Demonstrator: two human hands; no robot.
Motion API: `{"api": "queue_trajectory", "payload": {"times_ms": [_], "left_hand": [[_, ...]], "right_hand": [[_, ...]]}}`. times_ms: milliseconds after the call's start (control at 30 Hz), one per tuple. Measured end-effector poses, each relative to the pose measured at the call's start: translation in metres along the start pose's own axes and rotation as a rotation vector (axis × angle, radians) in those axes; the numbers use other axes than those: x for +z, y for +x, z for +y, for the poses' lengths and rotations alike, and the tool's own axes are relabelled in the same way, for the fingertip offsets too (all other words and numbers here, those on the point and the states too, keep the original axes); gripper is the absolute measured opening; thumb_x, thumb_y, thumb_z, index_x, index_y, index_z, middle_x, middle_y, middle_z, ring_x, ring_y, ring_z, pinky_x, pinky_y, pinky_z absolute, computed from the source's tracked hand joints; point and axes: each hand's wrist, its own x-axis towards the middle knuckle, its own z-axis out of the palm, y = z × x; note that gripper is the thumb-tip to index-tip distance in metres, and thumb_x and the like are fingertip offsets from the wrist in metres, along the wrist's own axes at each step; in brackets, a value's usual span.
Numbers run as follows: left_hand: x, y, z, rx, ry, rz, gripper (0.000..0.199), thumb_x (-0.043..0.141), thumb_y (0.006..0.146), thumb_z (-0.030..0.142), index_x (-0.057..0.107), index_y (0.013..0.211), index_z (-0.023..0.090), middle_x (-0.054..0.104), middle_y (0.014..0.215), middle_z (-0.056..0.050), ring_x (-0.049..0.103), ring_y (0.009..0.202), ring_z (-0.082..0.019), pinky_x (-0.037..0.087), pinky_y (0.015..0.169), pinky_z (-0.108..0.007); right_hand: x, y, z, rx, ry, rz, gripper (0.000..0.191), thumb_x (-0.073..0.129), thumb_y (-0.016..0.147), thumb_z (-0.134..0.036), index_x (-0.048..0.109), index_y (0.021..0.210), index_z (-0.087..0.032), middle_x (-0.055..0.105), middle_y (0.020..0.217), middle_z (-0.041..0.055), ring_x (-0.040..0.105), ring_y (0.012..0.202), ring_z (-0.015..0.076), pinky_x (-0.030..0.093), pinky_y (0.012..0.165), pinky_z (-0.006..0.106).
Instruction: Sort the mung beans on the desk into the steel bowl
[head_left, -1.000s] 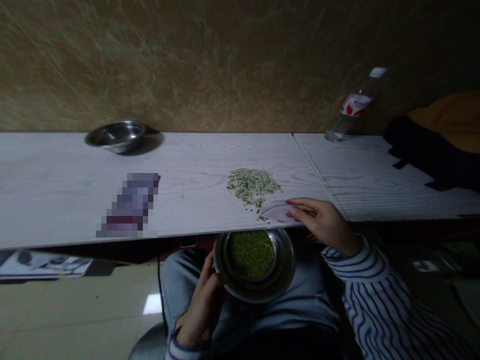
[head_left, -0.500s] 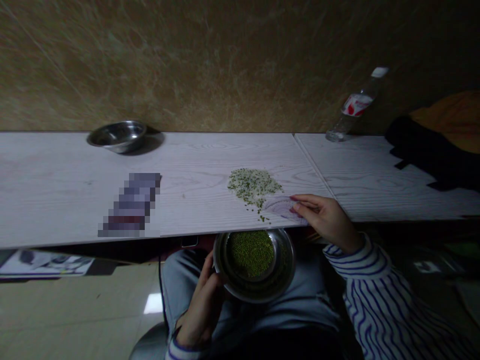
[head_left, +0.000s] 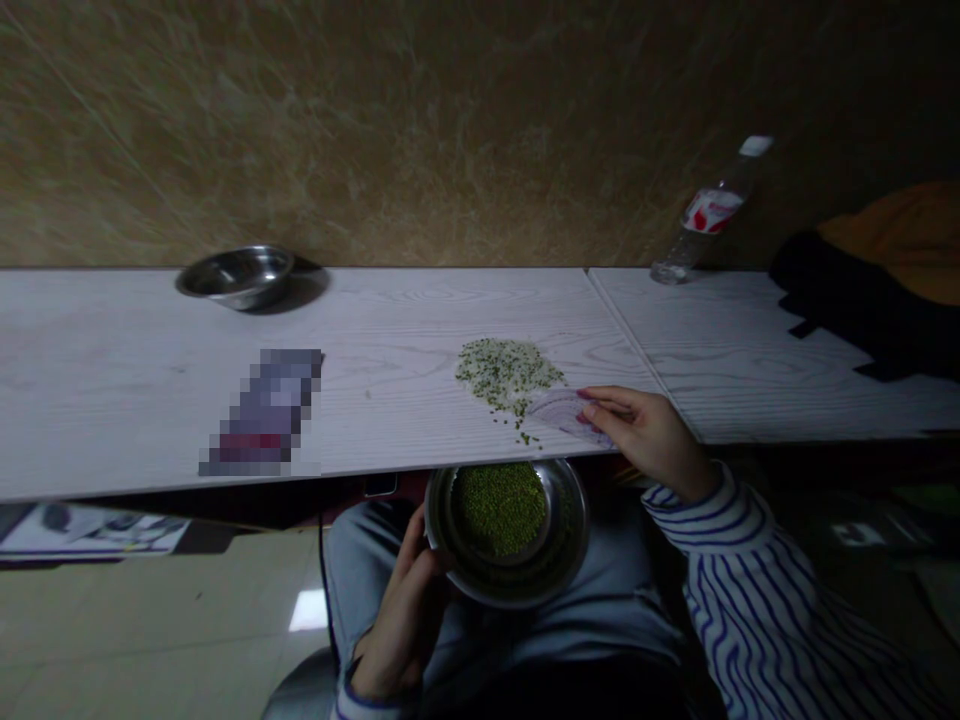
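My left hand (head_left: 409, 600) grips the left rim of a steel bowl (head_left: 566, 560), which sits over my lap just below the table edge. Green mung beans (head_left: 501, 508) lie in the bottom of this bowl. Between thumb and fingers, my right hand (head_left: 645, 435) pinches a clear plastic protractor (head_left: 562, 412) with purple markings. The protractor is low over the table, its left end at the lower right side of a spread pile of mung beans and white rice (head_left: 506, 370). A few loose green beans trail from the pile toward the table's front edge.
A second steel bowl (head_left: 240, 278) stands at the back left of the white wood-grain table (head_left: 390, 400). A blurred-out flat object (head_left: 266, 410) lies in front of it. At the back right are a plastic bottle (head_left: 709, 215) and a dark and orange cloth item (head_left: 870, 290).
Almost nothing differs. The view has shifted slightly, and both hands keep their hold on the bowl and the protractor.
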Motion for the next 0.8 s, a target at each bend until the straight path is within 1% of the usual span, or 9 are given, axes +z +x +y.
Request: {"api": "queue_trajectory", "payload": {"times_ms": [67,167,333,433,567,700,800], "left_hand": [[0.000,0.001,0.000,-0.003,0.004,-0.002,0.075,0.066,0.064,0.020,0.049,0.137,0.027,0.070,0.108,-0.006,0.063,0.093,-0.027,0.050,0.070,-0.033],[-0.001,0.002,-0.001,0.003,-0.005,-0.006,0.074,0.066,0.065,0.020,0.049,0.137,0.026,0.069,0.113,-0.007,0.062,0.098,-0.028,0.050,0.069,-0.033],[-0.004,0.004,-0.003,0.007,-0.033,-0.021,0.072,0.069,0.063,0.022,0.054,0.133,0.029,0.069,0.114,-0.006,0.061,0.104,-0.030,0.051,0.079,-0.037],[-0.005,0.004,-0.003,0.019,-0.046,-0.024,0.069,0.070,0.062,0.022,0.057,0.130,0.029,0.068,0.119,-0.006,0.061,0.107,-0.029,0.051,0.081,-0.037],[-0.005,0.003,-0.002,0.017,-0.044,-0.009,0.071,0.068,0.063,0.019,0.055,0.132,0.029,0.068,0.120,-0.006,0.061,0.105,-0.028,0.052,0.077,-0.035],[-0.005,0.002,0.000,0.026,-0.047,-0.008,0.070,0.067,0.063,0.018,0.055,0.132,0.027,0.067,0.121,-0.008,0.062,0.102,-0.029,0.052,0.070,-0.032],[-0.005,0.001,0.001,0.020,-0.048,-0.025,0.074,0.066,0.066,0.019,0.050,0.137,0.028,0.067,0.121,-0.008,0.062,0.101,-0.028,0.051,0.071,-0.033]], "right_hand": [[0.000,0.000,-0.001,0.005,-0.004,-0.010,0.027,0.068,0.076,-0.027,0.074,0.099,-0.014,0.078,0.083,0.0099,0.074,0.079,0.0245,0.062,0.073,0.036],[0.003,0.000,-0.002,0.017,-0.007,-0.022,0.026,0.067,0.077,-0.025,0.074,0.099,-0.014,0.078,0.084,0.0105,0.074,0.080,0.0246,0.062,0.074,0.036],[0.007,0.000,-0.003,-0.004,0.006,-0.042,0.026,0.068,0.076,-0.028,0.074,0.098,-0.016,0.078,0.084,0.0086,0.074,0.079,0.0241,0.062,0.075,0.036],[0.009,0.000,-0.003,-0.010,0.010,-0.056,0.025,0.068,0.077,-0.029,0.075,0.098,-0.017,0.078,0.084,0.0082,0.074,0.079,0.0240,0.062,0.075,0.036],[0.011,0.002,-0.003,-0.020,0.017,-0.053,0.026,0.067,0.077,-0.026,0.074,0.100,-0.017,0.078,0.085,0.0078,0.074,0.081,0.0237,0.062,0.076,0.036],[0.017,0.005,-0.005,-0.014,0.023,-0.059,0.025,0.065,0.077,-0.022,0.074,0.100,-0.017,0.078,0.087,0.0080,0.074,0.082,0.0231,0.061,0.077,0.035],[0.021,0.006,-0.007,-0.017,0.035,-0.086,0.025,0.064,0.078,-0.022,0.073,0.101,-0.016,0.078,0.088,0.0084,0.074,0.081,0.0228,0.061,0.077,0.036]]}}
